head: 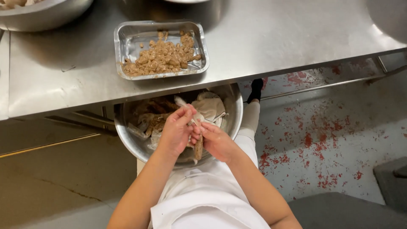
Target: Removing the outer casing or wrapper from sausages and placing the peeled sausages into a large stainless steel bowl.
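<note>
A foil tray [127,42] of chopped pieces [163,57] sits on the table [275,38] at upper centre. Below the table edge, mid-frame, a bowl [235,114] of scraps lies on the person's lap. Another bowl [46,17] occupies the upper left corner.

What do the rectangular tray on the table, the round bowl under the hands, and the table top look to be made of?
Tray: thin, crinkled shiny walls, probably disposable aluminium foil.
Bowl: smooth, polished rim with reflections, likely stainless steel.
Table top: brushed grey metal with soft glare, apparently stainless steel.
</note>
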